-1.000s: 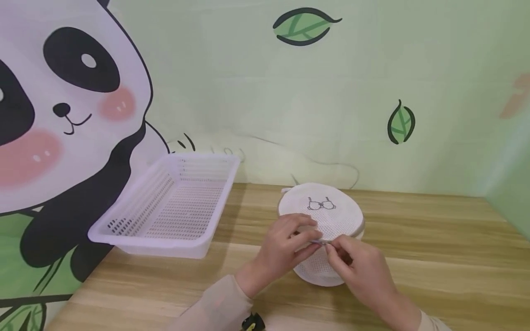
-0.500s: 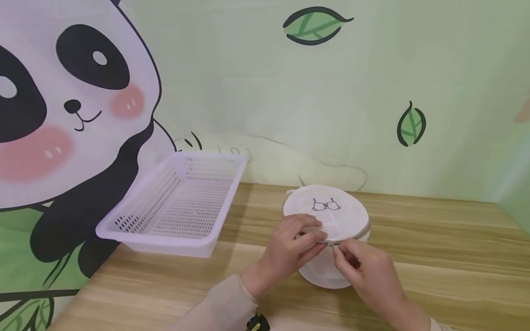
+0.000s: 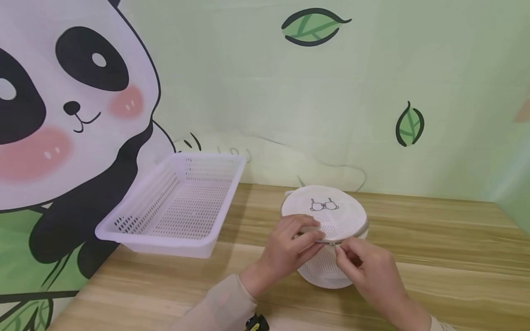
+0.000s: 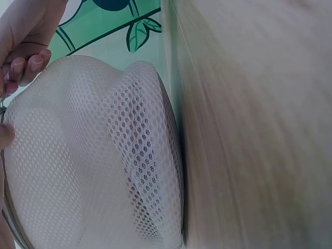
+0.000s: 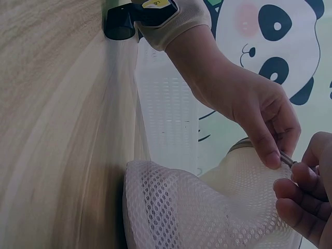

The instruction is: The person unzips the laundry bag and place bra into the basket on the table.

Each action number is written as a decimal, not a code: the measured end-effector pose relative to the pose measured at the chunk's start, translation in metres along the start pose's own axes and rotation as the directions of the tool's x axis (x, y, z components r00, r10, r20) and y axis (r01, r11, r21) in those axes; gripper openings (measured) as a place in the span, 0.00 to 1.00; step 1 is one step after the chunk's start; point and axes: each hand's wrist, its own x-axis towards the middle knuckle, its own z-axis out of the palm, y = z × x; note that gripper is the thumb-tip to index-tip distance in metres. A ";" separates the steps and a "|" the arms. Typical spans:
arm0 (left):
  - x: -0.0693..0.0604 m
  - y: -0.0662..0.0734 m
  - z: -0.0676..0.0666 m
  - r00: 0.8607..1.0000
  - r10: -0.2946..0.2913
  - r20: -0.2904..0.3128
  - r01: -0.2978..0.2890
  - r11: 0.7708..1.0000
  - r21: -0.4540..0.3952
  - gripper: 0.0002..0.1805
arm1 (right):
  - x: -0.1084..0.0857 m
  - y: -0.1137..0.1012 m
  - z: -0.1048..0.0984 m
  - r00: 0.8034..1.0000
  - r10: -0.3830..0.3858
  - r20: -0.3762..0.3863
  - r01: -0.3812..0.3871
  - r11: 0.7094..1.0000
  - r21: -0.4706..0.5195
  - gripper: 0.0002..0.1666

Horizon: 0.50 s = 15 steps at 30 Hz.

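Note:
A white mesh laundry bag, round and with a bra outline on its lid, stands on the wooden table in the head view. Along the lid's near edge runs a grey zipper. My left hand pinches the zipper edge between thumb and fingers, its other fingertips on the lid. Just right of it, my right hand pinches the small zipper pull at the front. The bag's side bulges and creases in the left wrist view. Its contents cannot be made out through the mesh.
A white plastic basket with slotted walls sits to the left on the table. Behind is a green wall cloth printed with a panda and leaves. A black strapped device is on the left wrist.
The head view has shifted slightly. My right hand has moved a little to the right along the zipper edge, while my left hand keeps its hold in about the same place.

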 end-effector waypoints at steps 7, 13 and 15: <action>-0.002 -0.001 0.000 1.000 -0.001 0.003 0.001 1.000 0.000 0.07 | 0.001 0.001 -0.001 1.000 0.003 0.003 -0.003 1.000 0.003 0.14; -0.003 -0.003 0.000 1.000 0.001 0.002 -0.001 1.000 -0.003 0.07 | 0.001 0.003 -0.003 1.000 0.008 0.019 -0.008 1.000 0.000 0.15; -0.003 -0.003 0.000 1.000 0.004 0.000 -0.004 1.000 -0.003 0.07 | 0.002 0.003 -0.004 1.000 0.004 0.023 -0.004 1.000 -0.003 0.15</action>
